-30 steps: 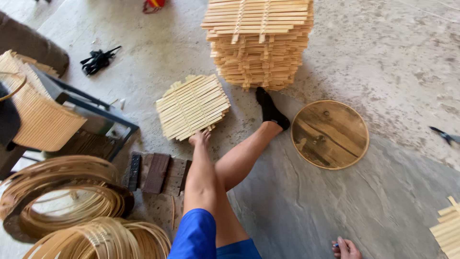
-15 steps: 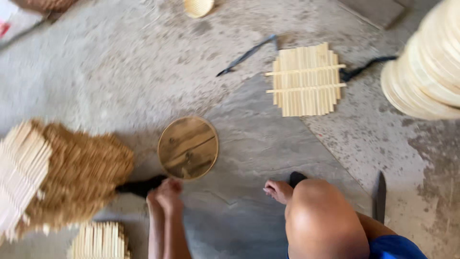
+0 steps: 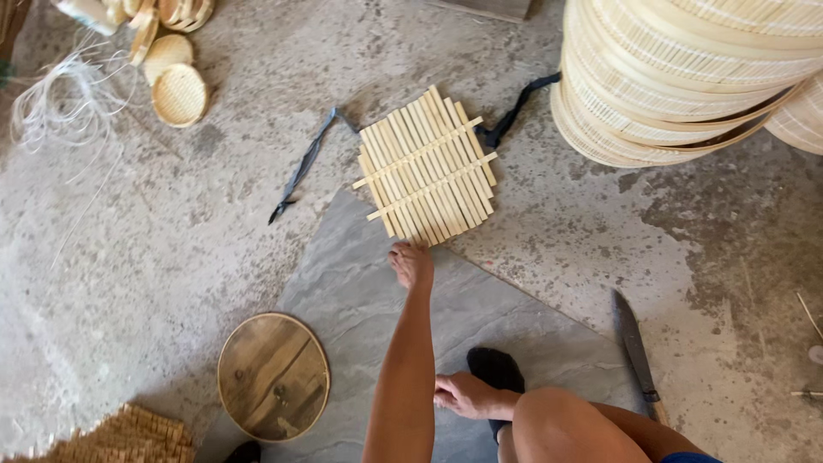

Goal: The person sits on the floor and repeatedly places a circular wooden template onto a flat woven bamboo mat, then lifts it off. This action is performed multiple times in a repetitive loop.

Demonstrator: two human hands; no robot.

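- Head view looking straight down at a concrete floor (image 3: 171, 257), with a grey stone slab (image 3: 480, 317) lying on it in the middle.
- Left hand (image 3: 411, 263) is stretched out forward on a long bare arm, fingers bunched at the near edge of a bamboo slat mat (image 3: 426, 167). It looks like it's touching or just about touching the mat's edge, can't tell for sure if it's actually pinching a slat.
- That mat is a flat panel of pale slats side by side with two thin cross strips over the top, sitting tilted, half on the slab's far corner and half on the bare concrete.
- Right hand (image 3: 463, 394) is down low near the person's knee, resting against a foot in a black sock (image 3: 495, 370). Fingers loosely curled, nothing held.
- Round wooden disc (image 3: 273, 376) lies flat on the left edge of the slab, well apart from both hands.
- Big knife (image 3: 636, 343) with a dark blade is on the floor at the right, just off the slab edge.
- Dark strap (image 3: 304, 163) runs out from under the mat on both sides.
- Stack of big woven bamboo trays (image 3: 677, 77) top right, a few small woven baskets (image 3: 176, 90) top left, and a pile of slat pieces (image 3: 129, 437) bottom left.
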